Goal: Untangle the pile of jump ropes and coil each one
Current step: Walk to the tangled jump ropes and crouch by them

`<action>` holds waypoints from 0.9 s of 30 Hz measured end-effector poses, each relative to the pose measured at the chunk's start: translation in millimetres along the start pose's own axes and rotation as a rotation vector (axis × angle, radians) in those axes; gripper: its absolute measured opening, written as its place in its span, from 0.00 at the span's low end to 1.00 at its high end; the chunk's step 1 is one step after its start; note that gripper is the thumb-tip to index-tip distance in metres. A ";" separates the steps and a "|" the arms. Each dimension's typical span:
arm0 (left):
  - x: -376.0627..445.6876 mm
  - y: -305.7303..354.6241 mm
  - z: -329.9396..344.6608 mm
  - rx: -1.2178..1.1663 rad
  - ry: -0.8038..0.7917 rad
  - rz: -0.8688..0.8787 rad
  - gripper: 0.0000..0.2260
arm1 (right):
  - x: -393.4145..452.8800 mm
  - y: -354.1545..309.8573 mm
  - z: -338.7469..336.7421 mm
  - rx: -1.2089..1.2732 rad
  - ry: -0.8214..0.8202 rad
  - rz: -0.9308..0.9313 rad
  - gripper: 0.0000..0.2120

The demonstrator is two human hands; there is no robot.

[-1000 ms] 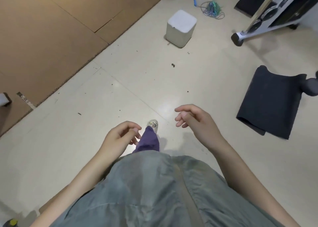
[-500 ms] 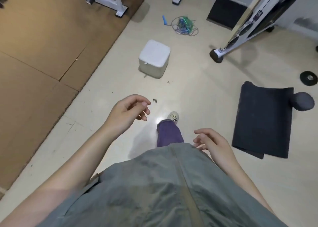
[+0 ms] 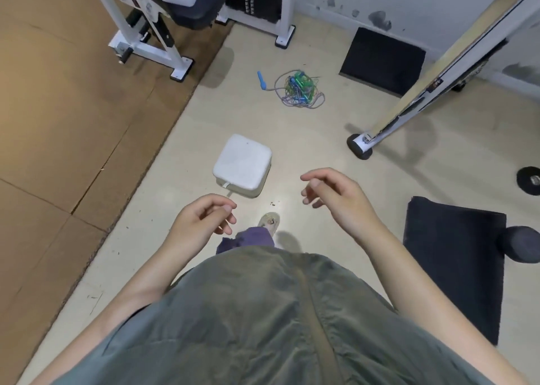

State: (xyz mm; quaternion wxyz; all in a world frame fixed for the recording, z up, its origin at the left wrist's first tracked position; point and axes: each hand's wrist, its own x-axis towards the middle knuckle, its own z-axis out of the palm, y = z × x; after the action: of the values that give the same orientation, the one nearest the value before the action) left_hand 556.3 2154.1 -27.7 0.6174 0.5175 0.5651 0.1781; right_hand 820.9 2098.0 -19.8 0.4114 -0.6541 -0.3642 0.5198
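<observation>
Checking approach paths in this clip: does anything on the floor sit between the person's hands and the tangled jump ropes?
Yes. The white box sits on the floor between the left hand and the jump rope pile. From the right hand, only bare floor shows up to the pile.

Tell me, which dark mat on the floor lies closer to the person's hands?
The dark mat beside the right hand, with a roll at its edge. The other mat lies far off against the wall.

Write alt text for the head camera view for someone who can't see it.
A tangled pile of jump ropes lies on a pale tiled floor, untouched, beyond a white box. Nearer the camera, the person's left hand and right hand hang empty with loosely curled fingers; a dark mat lies at right.
</observation>
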 end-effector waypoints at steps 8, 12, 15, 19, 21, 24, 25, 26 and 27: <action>207.8 79.3 -0.6 -0.028 0.052 -0.039 0.09 | 231.8 -78.7 -46.1 -0.051 -0.046 -0.011 0.10; 311.8 160.3 8.4 -0.043 -0.004 -0.010 0.07 | 313.8 -109.3 -85.7 -0.053 -0.029 0.072 0.08; 386.2 224.7 19.5 -0.041 -0.033 0.009 0.07 | 364.1 -126.2 -119.2 -0.057 0.014 0.128 0.08; 467.8 299.7 35.0 -0.029 -0.096 0.084 0.06 | 417.8 -142.1 -164.7 -0.010 0.097 0.200 0.10; 507.6 329.3 41.4 -0.025 -0.109 0.118 0.06 | 447.8 -147.1 -187.8 -0.006 0.118 0.214 0.10; 573.1 366.4 51.7 0.000 -0.094 0.156 0.06 | 509.3 -152.0 -222.0 0.033 0.149 0.212 0.10; 595.0 376.7 55.5 0.013 -0.087 0.160 0.06 | 532.4 -153.5 -232.8 0.036 0.155 0.205 0.10; 616.8 386.9 59.7 0.024 -0.075 0.155 0.06 | 555.5 -156.5 -243.2 0.035 0.156 0.195 0.10; 638.4 398.1 64.1 0.036 -0.060 0.148 0.06 | 578.9 -160.7 -253.6 0.039 0.157 0.178 0.10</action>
State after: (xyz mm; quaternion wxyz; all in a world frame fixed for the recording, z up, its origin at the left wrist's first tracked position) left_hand 948.3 2799.5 -32.1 0.6098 0.5739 0.5096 0.1977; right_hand 1174.0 2644.7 -61.9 0.4034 -0.7145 -0.2613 0.5084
